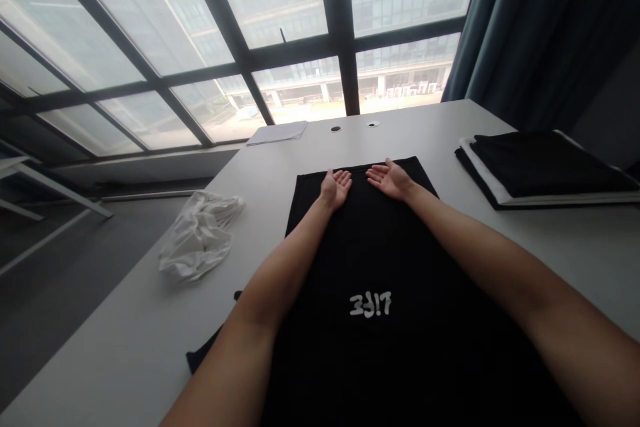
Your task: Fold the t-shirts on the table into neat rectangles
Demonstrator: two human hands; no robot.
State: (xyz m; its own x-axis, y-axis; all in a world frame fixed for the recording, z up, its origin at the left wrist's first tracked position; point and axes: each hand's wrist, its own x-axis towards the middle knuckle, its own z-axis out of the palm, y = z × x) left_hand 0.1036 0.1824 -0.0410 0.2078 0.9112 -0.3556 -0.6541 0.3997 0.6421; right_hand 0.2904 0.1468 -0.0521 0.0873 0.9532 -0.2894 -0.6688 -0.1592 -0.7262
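Note:
A black T-shirt (370,240) lies spread flat on the grey table (440,140), with white lettering near its middle. Both my arms reach out over it to its far edge. My left hand (336,187) rests on the shirt near the far hem, palm turned up, fingers apart and holding nothing. My right hand (387,179) lies just beside it, also palm up with fingers spread and nothing in it. The two hands are a few centimetres apart.
A crumpled white garment (197,233) lies at the table's left edge. A stack of folded black and white clothes (540,167) sits at the right. A sheet of paper (277,133) lies at the far side by the window. A dark curtain hangs at the right.

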